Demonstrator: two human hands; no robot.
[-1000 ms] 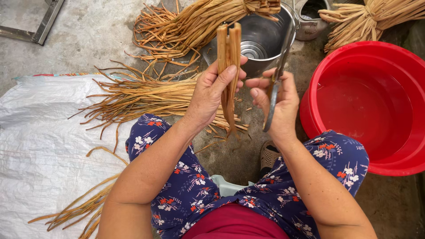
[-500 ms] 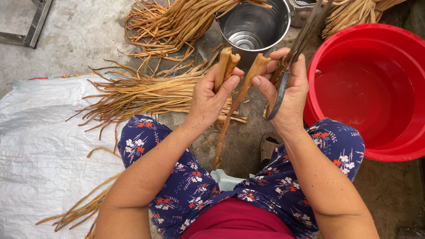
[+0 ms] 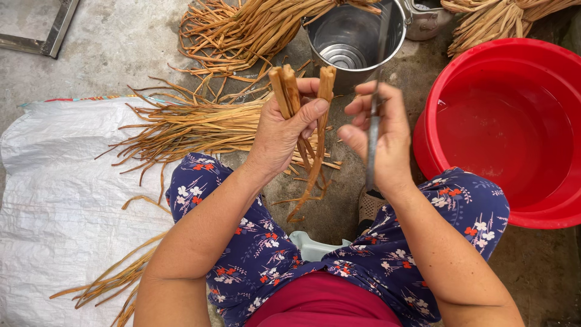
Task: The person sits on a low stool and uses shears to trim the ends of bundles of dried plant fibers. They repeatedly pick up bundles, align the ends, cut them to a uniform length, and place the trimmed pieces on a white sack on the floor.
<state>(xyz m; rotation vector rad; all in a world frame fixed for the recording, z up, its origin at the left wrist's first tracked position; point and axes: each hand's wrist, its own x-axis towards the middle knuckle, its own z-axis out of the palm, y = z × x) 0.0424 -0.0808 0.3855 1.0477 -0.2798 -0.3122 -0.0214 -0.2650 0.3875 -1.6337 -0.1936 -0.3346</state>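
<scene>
Stalks (image 3: 295,97) in left hand (image 3: 281,136), near bucket (image 3: 354,39)

A white woven sack (image 3: 54,206) lies flat on the floor at the left, crumpled, with a thin coloured strip along its top edge. There are no labels, signs or screens in view.

steel bucket (image 3: 354,42) blocks ahead (red basin (image 3: 514,130) right); left open.

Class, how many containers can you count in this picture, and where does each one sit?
3: a steel bucket at top centre, a red basin at the right, and a metal pot, cut off by the top edge. Others may lie outside the view.
</scene>
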